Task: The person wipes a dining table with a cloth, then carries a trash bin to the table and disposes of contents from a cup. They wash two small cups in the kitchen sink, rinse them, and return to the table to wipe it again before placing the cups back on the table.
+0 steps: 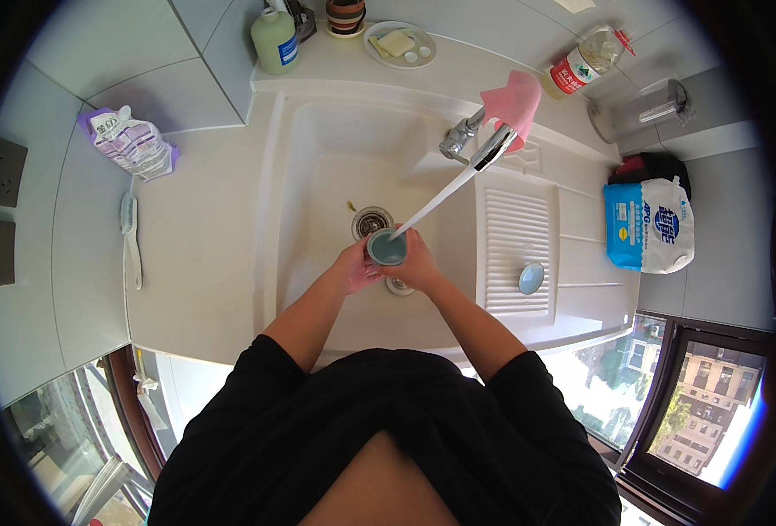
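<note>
Both my hands hold a small blue-green bowl (388, 248) over the white sink basin (322, 191). My left hand (356, 268) grips its left side, and my right hand (417, 262) its right side. A stream of water (437, 200) runs from the chrome faucet (493, 150) into the bowl. Just beyond the bowl is a metal drain (371, 222), partly covered by it. Another round metal fitting (399, 285) shows below my hands. On the ribbed drainboard (516, 217) to the right lies a second small light-blue bowl (531, 278).
A pink cloth or sleeve (518, 105) covers the faucet's top. Along the back stand a green pump bottle (275, 43), a soap plate (401, 49) and a plastic bottle (585, 66). Leftward lie a purple-white pouch (131, 144) and a brush (131, 240); a blue-white bag (651, 225) stands right.
</note>
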Available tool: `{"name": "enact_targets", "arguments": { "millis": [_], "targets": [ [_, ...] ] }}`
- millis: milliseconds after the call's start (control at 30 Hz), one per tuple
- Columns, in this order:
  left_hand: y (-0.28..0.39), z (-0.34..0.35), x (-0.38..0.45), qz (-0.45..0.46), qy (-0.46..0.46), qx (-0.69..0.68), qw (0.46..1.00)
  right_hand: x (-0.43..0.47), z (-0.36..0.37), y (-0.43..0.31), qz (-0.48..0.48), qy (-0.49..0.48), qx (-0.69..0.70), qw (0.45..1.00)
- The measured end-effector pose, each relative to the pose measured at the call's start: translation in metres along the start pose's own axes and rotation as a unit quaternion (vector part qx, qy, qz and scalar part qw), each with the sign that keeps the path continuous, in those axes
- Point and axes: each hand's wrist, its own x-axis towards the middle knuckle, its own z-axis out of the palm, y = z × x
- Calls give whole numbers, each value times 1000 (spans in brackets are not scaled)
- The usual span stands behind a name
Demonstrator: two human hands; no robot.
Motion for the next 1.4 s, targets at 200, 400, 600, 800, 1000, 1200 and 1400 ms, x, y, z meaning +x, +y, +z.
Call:
{"name": "enact_targets", "arguments": {
  "millis": [200, 400, 600, 800, 1000, 1200, 1400],
  "targets": [
    [0, 19, -7, 28, -1, -37, 999, -8, -1, -3, -30, 56, -50, 997],
    [-3, 0, 8, 37, -28, -49, 998, -5, -2, -8, -20, 27, -39, 999],
    [5, -13, -7, 104, -15, -181, 978, 20, 12, -31, 0, -50, 6, 999],
    [53, -7, -41, 191, 15, -117, 974, 78, 18, -74, 205, -57, 299, 930],
    [59, 0, -47, 175, 27, -108, 978, 78, 14, -76, 246, -100, 412, 872],
    [23, -1, -28, 126, 3, -67, 990, 25, 25, -40, 190, 5, 343, 920],
    [13, 17, -27, 104, -55, 34, 992, -5, 4, -15, 56, 49, 176, 982]
  ]
}}
